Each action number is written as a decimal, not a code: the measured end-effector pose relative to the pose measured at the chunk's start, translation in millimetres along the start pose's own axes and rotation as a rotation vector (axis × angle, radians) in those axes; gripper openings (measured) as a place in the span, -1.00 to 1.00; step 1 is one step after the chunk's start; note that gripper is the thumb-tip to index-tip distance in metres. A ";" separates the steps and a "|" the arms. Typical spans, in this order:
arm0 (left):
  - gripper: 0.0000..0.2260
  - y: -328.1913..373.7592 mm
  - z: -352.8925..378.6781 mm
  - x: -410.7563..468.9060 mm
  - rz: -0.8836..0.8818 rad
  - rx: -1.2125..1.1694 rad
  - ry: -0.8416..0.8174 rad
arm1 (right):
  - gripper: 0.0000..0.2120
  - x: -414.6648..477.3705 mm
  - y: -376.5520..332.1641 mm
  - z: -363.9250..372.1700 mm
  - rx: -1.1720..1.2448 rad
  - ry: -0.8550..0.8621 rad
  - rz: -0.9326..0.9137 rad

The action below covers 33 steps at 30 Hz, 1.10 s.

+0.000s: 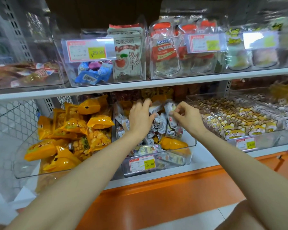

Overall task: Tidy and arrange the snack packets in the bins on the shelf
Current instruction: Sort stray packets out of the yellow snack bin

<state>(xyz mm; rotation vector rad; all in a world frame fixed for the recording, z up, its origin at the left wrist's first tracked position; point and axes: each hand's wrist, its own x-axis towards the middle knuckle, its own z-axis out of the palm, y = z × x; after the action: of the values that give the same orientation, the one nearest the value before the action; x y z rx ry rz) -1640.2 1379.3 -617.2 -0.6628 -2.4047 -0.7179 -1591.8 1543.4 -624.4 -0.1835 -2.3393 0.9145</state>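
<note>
A clear plastic bin in the middle of the lower shelf holds several small white printed snack packets and one yellow packet near its front. Both my hands are inside it. My left hand reaches over the pile, its fingers curled round a white packet at the top. My right hand pinches another white packet between thumb and fingers. To the left, a second clear bin is heaped with yellow snack packets.
Right of the middle bin, another clear bin holds fox-print packets. The upper shelf carries clear bins of candies, pouches and price tags. An orange ledge runs below the lower shelf. Grey mesh panels stand at far left.
</note>
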 end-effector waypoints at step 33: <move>-0.82 5.0 0.5 -33.5 0.616 0.379 -0.384 | -0.40 -11.9 13.5 -19.4 -0.413 -0.287 -0.359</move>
<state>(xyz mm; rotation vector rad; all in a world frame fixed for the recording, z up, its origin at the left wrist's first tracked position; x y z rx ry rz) -1612.9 1373.4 -636.3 -1.3728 -2.3527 0.1295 -1572.0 1560.6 -628.0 0.2120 -2.6858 0.2920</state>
